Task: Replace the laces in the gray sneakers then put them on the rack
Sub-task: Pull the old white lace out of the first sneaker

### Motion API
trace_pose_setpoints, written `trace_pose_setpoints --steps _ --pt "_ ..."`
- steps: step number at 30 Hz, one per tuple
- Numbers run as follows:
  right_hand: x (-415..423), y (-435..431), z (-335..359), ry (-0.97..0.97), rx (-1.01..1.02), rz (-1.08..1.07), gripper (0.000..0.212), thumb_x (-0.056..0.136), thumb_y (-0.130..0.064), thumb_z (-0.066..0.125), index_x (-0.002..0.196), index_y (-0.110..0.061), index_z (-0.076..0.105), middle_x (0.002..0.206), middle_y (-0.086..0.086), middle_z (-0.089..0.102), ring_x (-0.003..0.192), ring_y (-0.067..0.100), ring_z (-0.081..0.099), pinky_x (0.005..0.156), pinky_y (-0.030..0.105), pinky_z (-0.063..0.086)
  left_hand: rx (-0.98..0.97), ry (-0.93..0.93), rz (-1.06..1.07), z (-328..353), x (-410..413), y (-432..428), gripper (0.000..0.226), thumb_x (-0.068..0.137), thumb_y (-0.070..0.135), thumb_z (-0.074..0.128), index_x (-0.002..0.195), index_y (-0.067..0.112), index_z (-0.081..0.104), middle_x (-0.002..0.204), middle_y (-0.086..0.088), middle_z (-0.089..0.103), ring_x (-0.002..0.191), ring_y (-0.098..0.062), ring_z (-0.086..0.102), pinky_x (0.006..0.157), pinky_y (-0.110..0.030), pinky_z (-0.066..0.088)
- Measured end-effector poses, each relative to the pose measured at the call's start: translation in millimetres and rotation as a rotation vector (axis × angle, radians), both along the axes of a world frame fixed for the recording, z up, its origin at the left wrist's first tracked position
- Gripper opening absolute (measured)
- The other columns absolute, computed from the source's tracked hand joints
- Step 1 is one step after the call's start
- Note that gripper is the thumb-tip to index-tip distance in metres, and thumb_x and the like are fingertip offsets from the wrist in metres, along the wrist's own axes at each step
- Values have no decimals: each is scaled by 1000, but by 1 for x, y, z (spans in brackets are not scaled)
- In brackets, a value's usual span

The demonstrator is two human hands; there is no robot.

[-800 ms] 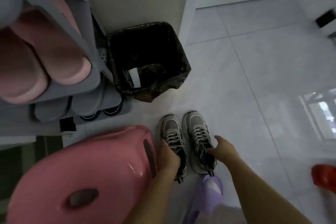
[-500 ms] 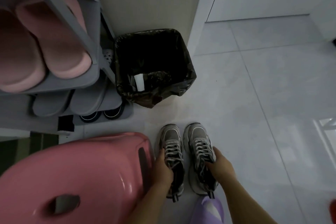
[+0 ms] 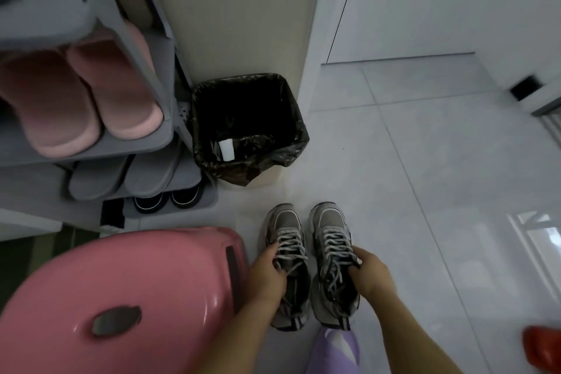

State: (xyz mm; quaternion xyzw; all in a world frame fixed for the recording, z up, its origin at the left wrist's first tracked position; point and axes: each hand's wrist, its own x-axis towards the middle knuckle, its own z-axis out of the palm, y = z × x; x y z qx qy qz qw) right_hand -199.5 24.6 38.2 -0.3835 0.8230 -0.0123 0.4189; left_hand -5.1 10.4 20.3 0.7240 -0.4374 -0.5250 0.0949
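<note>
Left grip: left hand (image 3: 267,275) holds left gray sneaker (image 3: 285,219) at collar.
Right grip: right hand (image 3: 372,276) holds right gray sneaker (image 3: 329,222) at collar.
Spot: lower centre of frame.

Gray sneakers (image 3: 309,264) with gray-white laces (image 3: 291,247), striped heel tabs. Pink stool (image 3: 121,297), lower left. Pink slippers (image 3: 82,100) on gray rack (image 3: 91,6), upper left. Black shiny bin bag (image 3: 246,127). Pale gray floor tiles (image 3: 425,191). Red thing (image 3: 543,349), lower right.
</note>
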Motion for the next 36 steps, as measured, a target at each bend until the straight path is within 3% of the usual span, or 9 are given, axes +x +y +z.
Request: trace_pose_setpoints --steps 3,5,9,13,17,20,23,27,36 --pt "-2 3 32 10 -61 -2 47 83 -18 54 128 -33 56 109 7 69 104 29 61 86 33 50 -69 44 -5 32 -2 -1 60 82 6 56 136 30 48 122 -2 64 104 -19 64 93 -32 51" --pt "-3 6 59 18 -109 1 44 83 -19 54 125 -33 57 101 6 71 98 27 63 82 32 51 -123 56 -37 59 -1 -2 58 81 10 58 135 29 50 122 0 65 103 -15 63 91 -23 49" --pt "-2 13 122 13 -227 -9 41 81 -19 56 120 -33 60 71 -2 68 76 23 63 66 30 49 -236 124 -88 117 6 -6 54 83 14 63 134 26 51 122 4 62 86 -2 58 67 -2 40" --pt "11 20 176 -31 -352 -8 42 76 -16 58 113 -35 64 66 7 69 73 27 67 72 44 57 -357 172 -90 172 30 -2 52 80 12 65 130 21 55 113 7 63 97 -5 57 84 -16 41" --pt "48 27 215 -97 -437 54 38 76 -15 59 100 -44 63 61 9 66 64 24 64 70 44 58 -449 184 -67 210 79 6 49 78 9 67 126 19 59 104 10 62 94 -2 57 82 -14 41" --pt "85 31 231 -145 -463 100 37 77 -16 60 105 -39 63 60 5 67 63 20 66 67 39 59 -471 156 -25 225 123 18 45 77 11 69 120 21 61 107 8 66 92 -3 62 86 -22 50" --pt "124 35 235 -196 -464 162 39 78 -16 61 113 -32 64 57 1 65 61 17 65 63 34 59 -468 118 42 230 166 35 41 75 14 71 114 26 61 106 9 67 87 -5 65 86 -31 54" --pt "173 41 230 -258 -430 252 40 79 -18 62 119 -28 62 55 -4 62 60 13 63 57 28 58 -454 80 129 228 214 61 35 76 11 71 103 29 58 99 13 65 82 0 64 77 -22 52" --pt "239 44 207 -295 -365 343 41 79 -19 62 119 -27 63 55 -1 63 65 25 68 63 38 59 -414 50 272 203 274 87 35 71 2 71 85 31 57 93 6 71 78 -12 68 80 -34 53"
